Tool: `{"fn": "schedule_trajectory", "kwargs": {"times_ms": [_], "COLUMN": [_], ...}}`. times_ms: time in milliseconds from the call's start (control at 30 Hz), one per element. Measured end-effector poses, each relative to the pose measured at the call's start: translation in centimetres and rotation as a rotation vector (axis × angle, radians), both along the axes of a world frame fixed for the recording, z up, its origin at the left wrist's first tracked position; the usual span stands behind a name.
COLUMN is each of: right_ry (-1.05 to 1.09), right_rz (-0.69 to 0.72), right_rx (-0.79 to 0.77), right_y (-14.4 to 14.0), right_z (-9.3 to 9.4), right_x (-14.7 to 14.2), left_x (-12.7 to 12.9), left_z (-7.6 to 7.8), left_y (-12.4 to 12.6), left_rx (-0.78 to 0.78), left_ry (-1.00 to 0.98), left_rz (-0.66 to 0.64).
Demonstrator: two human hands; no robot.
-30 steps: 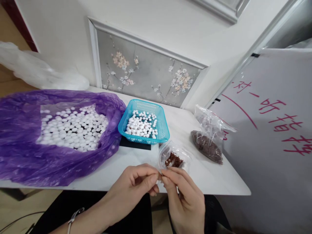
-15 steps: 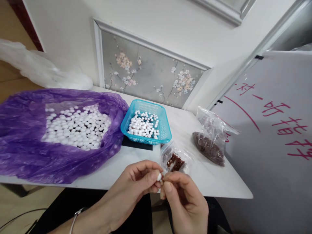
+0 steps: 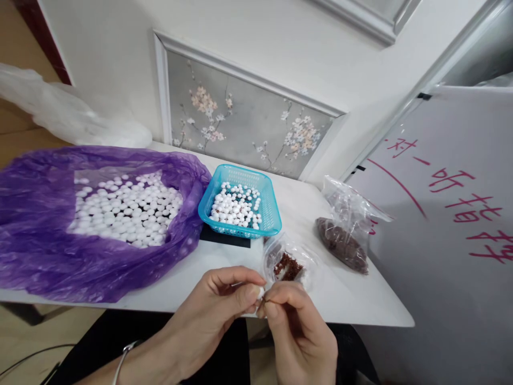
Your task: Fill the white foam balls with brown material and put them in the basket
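1. The left hand [image 3: 224, 307] pinches a small white bead [image 3: 261, 292] between thumb and forefinger, closed on it at the near edge of the surface [image 3: 352, 299].
2. The right hand [image 3: 298, 331] meets it fingertip to fingertip, pinched on a tiny reddish-brown piece [image 3: 261, 302] held against the bead; its exact form is too small to tell.
3. The step in hand looks like joining the brown piece to the bead, and the next move seems to call for a steady, fine press with both hands kept close.
4. Just beyond the fingers lies a small clear bag [image 3: 288, 262] of brown bits; a bigger one [image 3: 344, 235] sits to the right, near the surface's right edge.
5. A blue basket [image 3: 240, 206] of beads and a purple bag [image 3: 48, 235] holding many more fill the left, leaving open room only along the near strip.
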State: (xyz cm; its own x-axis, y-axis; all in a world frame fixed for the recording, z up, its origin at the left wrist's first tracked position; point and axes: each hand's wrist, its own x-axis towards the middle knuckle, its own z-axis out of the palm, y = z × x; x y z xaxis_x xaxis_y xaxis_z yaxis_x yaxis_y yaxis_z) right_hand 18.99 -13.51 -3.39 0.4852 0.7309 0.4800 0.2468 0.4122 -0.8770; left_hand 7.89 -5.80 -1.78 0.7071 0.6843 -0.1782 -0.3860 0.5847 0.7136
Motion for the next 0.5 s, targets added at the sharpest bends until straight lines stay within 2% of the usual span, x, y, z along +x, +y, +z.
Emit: {"fn": "schedule_trajectory", "kwargs": {"times_ms": [200,500], "right_ry": [0.039,0.170], "right_rz": [0.040,0.078], "right_rx": [-0.008,-0.011], "right_y": [0.03,0.29], "right_z": [-0.16,-0.08], "right_x": [-0.07,-0.38], "left_x": [-0.05,-0.32], "left_z": [0.64,0.22], "left_y": [0.08,0.41], "left_rx": [0.072,0.135], "left_ry": [-0.011,-0.032], "left_rz": [0.020,-0.019]}}
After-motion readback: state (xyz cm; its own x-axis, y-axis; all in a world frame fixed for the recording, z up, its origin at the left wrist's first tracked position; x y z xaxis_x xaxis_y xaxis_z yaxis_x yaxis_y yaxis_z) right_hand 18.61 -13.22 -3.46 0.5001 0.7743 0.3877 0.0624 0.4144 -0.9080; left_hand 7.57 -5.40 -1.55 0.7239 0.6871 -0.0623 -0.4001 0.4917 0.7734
